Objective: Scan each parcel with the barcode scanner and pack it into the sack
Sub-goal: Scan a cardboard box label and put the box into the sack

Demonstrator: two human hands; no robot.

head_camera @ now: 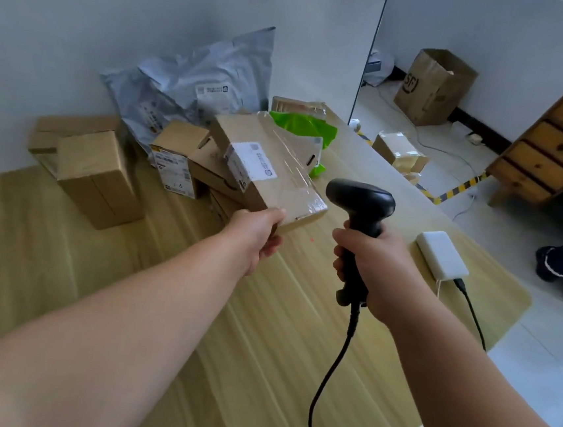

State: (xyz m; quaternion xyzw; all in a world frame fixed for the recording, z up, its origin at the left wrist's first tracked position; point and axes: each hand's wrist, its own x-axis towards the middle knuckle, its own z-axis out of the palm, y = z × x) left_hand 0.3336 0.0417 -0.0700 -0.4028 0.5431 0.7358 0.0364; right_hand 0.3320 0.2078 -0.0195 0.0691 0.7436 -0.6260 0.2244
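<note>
While our left hand [257, 235] grips the taped parcel [270, 167] by its near corner above the bench [262, 332], right hand [371, 266] wrapped around the barcode scanner [360, 200], red dot on the wood, probably its laser.

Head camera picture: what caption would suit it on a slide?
Left hand lifts a taped box while the right hand aims the scanner over the table.
</note>
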